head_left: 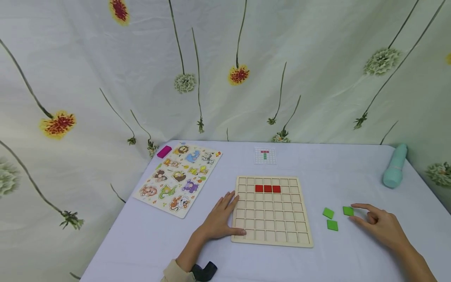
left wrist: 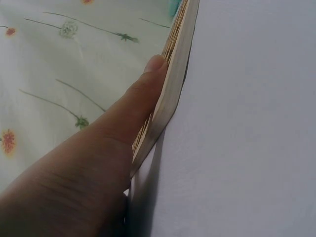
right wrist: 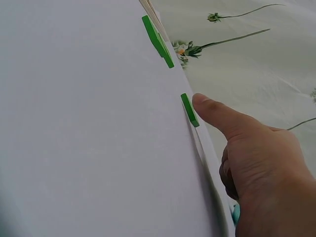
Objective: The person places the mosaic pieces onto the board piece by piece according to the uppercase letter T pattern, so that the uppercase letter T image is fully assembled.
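Observation:
A square wooden grid board (head_left: 269,226) lies on the table with three red tiles (head_left: 267,188) side by side in one row. My left hand (head_left: 221,217) rests at its left edge, fingers extended along the side and thumb over the lower left corner. In the left wrist view the thumb (left wrist: 136,101) lies against the board's rim (left wrist: 173,89). To the right of the board, my right hand (head_left: 382,225) holds its index finger and thumb at the right corners of a flat green tile (head_left: 347,210). Two more green tiles (head_left: 332,225) lie just left of it.
Behind the board lies a small printed grid card (head_left: 265,156) with a red and green T shape. An animal picture puzzle (head_left: 176,178) and a magenta block (head_left: 164,151) are at left. A teal bottle-like object (head_left: 394,168) lies at the back right.

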{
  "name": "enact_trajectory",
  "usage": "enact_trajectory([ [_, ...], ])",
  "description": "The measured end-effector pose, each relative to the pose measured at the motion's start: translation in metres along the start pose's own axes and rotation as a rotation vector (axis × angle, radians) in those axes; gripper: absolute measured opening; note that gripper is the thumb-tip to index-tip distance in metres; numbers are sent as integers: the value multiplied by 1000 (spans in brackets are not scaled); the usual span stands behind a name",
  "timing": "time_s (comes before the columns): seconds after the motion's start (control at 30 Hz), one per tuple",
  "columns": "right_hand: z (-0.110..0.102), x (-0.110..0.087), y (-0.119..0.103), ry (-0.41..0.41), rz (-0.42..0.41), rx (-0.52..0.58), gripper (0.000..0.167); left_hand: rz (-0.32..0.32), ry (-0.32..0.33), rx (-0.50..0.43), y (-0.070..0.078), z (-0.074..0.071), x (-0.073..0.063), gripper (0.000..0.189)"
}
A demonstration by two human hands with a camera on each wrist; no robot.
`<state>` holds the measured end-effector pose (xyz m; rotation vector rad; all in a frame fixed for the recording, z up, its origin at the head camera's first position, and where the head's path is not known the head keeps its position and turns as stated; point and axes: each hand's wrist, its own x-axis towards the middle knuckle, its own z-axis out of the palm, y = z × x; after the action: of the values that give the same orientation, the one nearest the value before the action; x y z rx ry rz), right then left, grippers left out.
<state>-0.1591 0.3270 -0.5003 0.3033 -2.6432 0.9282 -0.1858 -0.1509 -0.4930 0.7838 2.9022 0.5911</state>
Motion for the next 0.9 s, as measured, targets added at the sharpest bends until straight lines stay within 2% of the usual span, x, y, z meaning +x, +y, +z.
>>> enact_trajectory([
  [0.4, 3, 1, 4, -37, 30, -45, 30, 0, -3, -6, 0, 0, 0, 111],
  [0.6, 3, 2, 2, -18, 26, -59, 26, 1, -3, -2, -1, 1, 0, 111],
  [0.83, 2, 4, -2, 54, -25, -65, 28, 3, 1, -3, 0, 0, 1, 110],
  [0.9, 3, 6, -4, 53, -34, -69, 28, 4, 1, -6, 1, 0, 1, 110],
])
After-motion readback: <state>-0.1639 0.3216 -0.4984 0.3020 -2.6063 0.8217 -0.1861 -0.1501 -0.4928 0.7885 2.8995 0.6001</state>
